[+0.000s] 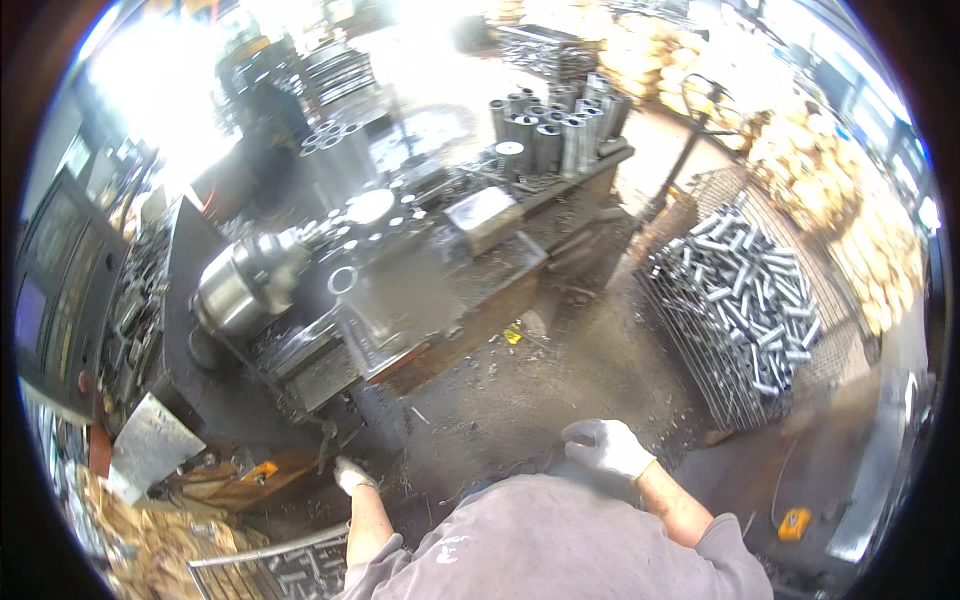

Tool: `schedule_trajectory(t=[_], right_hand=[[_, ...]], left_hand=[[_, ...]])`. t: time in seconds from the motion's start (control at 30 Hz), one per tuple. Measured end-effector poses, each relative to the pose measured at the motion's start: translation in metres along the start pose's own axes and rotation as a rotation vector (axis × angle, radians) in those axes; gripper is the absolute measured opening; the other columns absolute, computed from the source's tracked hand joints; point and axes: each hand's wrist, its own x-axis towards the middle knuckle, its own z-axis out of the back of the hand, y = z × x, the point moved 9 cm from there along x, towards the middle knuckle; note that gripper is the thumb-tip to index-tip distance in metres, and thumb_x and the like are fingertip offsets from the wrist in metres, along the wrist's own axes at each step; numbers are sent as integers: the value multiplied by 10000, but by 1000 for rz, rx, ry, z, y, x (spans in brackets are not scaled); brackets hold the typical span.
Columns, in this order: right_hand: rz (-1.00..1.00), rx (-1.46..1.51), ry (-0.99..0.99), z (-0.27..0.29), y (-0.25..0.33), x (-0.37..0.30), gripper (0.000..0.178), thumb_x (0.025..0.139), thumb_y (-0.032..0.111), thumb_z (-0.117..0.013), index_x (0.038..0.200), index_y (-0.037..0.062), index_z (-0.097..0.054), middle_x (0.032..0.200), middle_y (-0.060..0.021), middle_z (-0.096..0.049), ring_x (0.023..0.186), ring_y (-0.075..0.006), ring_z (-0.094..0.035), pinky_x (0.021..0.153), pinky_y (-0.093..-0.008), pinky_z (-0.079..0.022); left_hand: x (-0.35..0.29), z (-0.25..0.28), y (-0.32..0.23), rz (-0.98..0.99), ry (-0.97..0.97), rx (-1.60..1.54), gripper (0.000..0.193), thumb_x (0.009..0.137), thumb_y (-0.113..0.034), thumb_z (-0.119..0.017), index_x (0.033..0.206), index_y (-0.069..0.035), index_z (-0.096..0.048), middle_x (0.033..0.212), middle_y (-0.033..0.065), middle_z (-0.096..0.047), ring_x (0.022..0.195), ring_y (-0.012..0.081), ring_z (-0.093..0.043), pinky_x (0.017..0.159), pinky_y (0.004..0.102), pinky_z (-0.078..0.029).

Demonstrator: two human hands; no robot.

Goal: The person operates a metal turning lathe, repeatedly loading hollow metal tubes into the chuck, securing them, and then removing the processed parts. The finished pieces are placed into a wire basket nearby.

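Note:
My right hand [607,449], in a white glove, is in front of my body at the right, over the dark floor. Its fingers are curled in, and whatever they may hold is hidden. At the lower left my left hand [352,477], also gloved, is low beside a dark metal handle [326,441] at the machine's near end; its fingers are too small and blurred to read. Beyond it is a round steel chuck [232,287] of a lathe. Right of the chuck, an upright metal tube [345,285] is on the bench [420,366].
A wire basket [690,365] of short metal tubes [752,290] stands right. More tubes [560,135] stand upright on the bench's far end. Another wire crate [205,572] of metal parts is lower left. Filled sacks [810,165] line the far right. A control panel [60,290] stands left.

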Motion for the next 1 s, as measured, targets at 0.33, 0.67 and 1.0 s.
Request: schedule_trajectory(t=[0.33, 0.67, 1.0], right_hand=[[459, -151, 277, 0, 93, 195, 345, 961, 360, -706, 1195, 120, -786, 1175, -148, -784, 1023, -365, -758, 916, -437, -604], [743, 62, 300, 107, 195, 331, 256, 911, 172, -799, 1142, 61, -800, 1106, -158, -804, 996, -318, -790, 875, -395, -631], [1089, -598, 388, -16, 443, 464, 457, 772, 371, -837, 1109, 66, -789, 958, -140, -799, 884, -364, -770, 826, -465, -612]], left_hand=[[-81, 134, -190, -455, -784, 375, 668, 1113, -562, -461, 1480, -14, -565, 1436, 288, -643, 1305, 475, -624, 1090, 534, -497], [1, 132, -159, -46, -148, -486, 432, 1112, -565, -473, 1000, -172, -613, 847, 5, -556, 757, 178, -517, 737, 405, -462], [-125, -64, -26, 165, -67, -412, 157, 973, -254, -678, 1061, -134, -626, 996, 103, -652, 850, 304, -623, 704, 507, -539]])
